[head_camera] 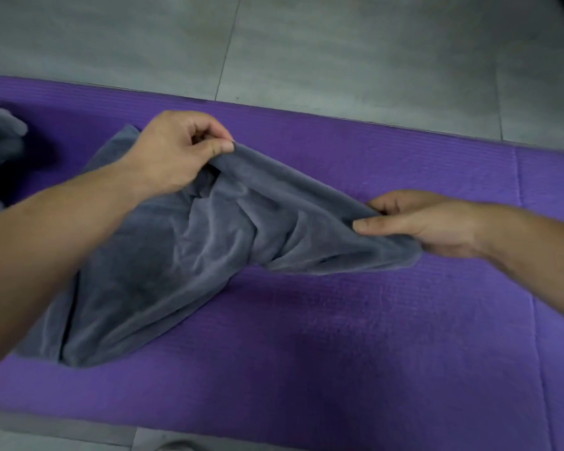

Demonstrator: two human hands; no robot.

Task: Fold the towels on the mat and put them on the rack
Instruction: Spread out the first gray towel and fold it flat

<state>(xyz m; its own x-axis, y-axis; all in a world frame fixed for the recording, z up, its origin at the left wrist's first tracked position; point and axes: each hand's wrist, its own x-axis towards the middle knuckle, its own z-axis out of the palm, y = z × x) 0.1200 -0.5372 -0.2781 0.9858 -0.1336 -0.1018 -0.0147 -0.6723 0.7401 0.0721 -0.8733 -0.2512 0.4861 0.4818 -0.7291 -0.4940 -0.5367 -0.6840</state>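
Observation:
A grey towel (183, 255) lies crumpled on the purple mat (355, 336), left of the middle. My left hand (173, 151) pinches the towel's upper edge between thumb and fingers and holds it a little above the mat. My right hand (420, 222) pinches the same edge at the towel's right corner, low over the mat. The edge is stretched between both hands. The rest of the towel sags in folds toward the near left. No rack is in view.
More grey towel cloth (0, 141) lies bunched at the left edge of the mat. Grey tiled floor (339, 53) lies beyond the mat's far edge and shows again along the near edge.

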